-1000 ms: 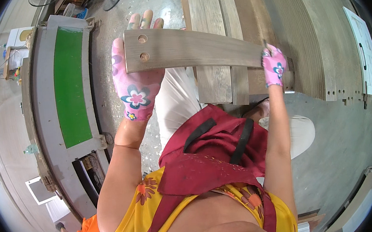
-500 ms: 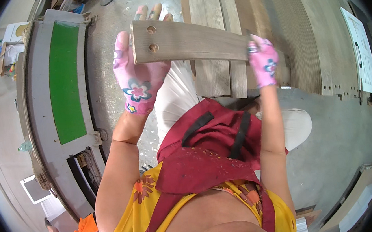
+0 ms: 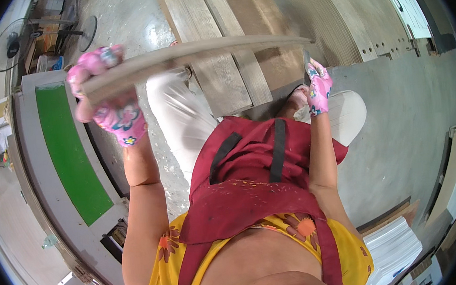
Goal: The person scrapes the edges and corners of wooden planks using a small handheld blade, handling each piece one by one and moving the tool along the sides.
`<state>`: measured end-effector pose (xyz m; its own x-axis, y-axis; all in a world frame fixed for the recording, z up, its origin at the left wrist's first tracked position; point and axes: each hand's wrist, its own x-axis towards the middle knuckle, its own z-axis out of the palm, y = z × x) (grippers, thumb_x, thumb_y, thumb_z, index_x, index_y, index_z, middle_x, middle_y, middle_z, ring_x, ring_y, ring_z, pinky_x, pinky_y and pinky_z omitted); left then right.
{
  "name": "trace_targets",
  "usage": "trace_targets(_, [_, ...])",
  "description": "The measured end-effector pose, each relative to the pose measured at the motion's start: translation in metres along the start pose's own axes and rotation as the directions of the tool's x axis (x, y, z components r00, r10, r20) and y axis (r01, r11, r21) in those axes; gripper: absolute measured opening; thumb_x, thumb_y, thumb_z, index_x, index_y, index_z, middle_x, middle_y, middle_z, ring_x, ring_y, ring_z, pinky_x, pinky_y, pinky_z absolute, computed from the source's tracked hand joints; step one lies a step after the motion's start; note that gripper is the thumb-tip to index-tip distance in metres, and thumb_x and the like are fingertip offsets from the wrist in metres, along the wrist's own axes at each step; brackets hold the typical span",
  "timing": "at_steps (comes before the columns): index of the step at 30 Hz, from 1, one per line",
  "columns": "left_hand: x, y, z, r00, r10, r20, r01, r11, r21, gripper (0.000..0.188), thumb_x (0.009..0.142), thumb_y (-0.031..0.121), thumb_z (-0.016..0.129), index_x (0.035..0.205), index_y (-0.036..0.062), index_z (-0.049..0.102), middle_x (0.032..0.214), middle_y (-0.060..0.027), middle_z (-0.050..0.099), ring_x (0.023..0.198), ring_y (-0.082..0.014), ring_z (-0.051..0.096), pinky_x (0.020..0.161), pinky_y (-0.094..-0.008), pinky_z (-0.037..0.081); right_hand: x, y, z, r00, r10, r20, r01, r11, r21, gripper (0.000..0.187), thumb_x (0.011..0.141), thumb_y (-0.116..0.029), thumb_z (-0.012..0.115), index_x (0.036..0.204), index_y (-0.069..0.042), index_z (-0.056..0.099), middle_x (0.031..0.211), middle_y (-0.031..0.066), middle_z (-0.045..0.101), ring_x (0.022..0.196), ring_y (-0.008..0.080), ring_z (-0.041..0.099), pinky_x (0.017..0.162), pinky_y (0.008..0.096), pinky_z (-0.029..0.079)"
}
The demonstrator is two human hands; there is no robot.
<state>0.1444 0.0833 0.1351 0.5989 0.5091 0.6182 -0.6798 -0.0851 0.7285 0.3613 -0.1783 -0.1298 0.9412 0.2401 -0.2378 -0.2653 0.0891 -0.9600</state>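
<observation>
My left hand point(image 3: 123, 119), in a pink flowered glove, is closed around the left end of a long grey-brown wooden board point(image 3: 203, 48). The board is held up crosswise with its narrow side toward me, and motion smears it. Below the board's right end, my right hand point(image 3: 319, 90), gloved alike, has its fingers closed on a thin grey flat blade point(image 3: 307, 57); its exact kind is too small to tell. A gap separates this hand from the board. Grey wood-grain planks point(image 3: 206, 76) lie beneath the board, in front of my knees.
More wood-grain panels point(image 3: 336, 13) are layered at the far right, some with drilled holes. A machine with a green panel point(image 3: 71, 151) stands on the left, a fan point(image 3: 13, 47) at the far left. White sheets point(image 3: 392, 250) are stacked at the lower right.
The board has turned from its broad, two-holed face to its narrow side. My left hand has moved left and closed around its end. My right hand has come away from the board.
</observation>
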Motion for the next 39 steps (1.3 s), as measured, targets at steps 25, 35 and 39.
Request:
trace_targets(25, [-0.044,0.032,0.033,0.796,0.006,-0.605,0.062,0.994,0.092,0.048,0.093,0.026,0.039,0.134,0.0037,0.03,0.131,-0.009,0.04,0.119,-0.0207,0.038,0.103,-0.0374,0.024,-0.078,-0.102,0.213,0.718,-0.485,0.5,0.658,0.707,-0.26,0.021,0.082,-0.024,0.056,0.101,-0.016,0.06,0.08,0.0098,0.059,0.071,0.0264,0.059,0.062,0.036,0.048])
trace_targets(35, [-0.046,0.032,0.035,0.747,-0.038,-0.663,0.111,0.991,0.068,0.047,0.094,0.031,0.039,0.134,0.0057,0.032,0.131,-0.0071,0.041,0.117,-0.0195,0.037,0.102,-0.0361,0.024,-0.076,-0.085,0.192,0.724,-0.48,0.495,0.639,0.738,-0.218,0.023,0.081,-0.019,0.055,0.101,-0.009,0.06,0.086,0.013,0.062,0.074,0.0248,0.059,0.069,0.0362,0.049])
trace_targets(39, [-0.049,0.033,0.036,0.751,-0.067,-0.656,0.111,0.994,0.025,0.05,0.092,0.033,0.041,0.135,0.0084,0.031,0.132,-0.0071,0.04,0.12,-0.0204,0.037,0.103,-0.0386,0.024,-0.142,-0.149,0.225,0.507,-0.674,0.538,0.728,0.669,0.152,0.024,0.077,-0.008,0.059,0.099,-0.014,0.062,0.073,0.0002,0.058,0.063,0.0162,0.057,0.058,0.0295,0.047])
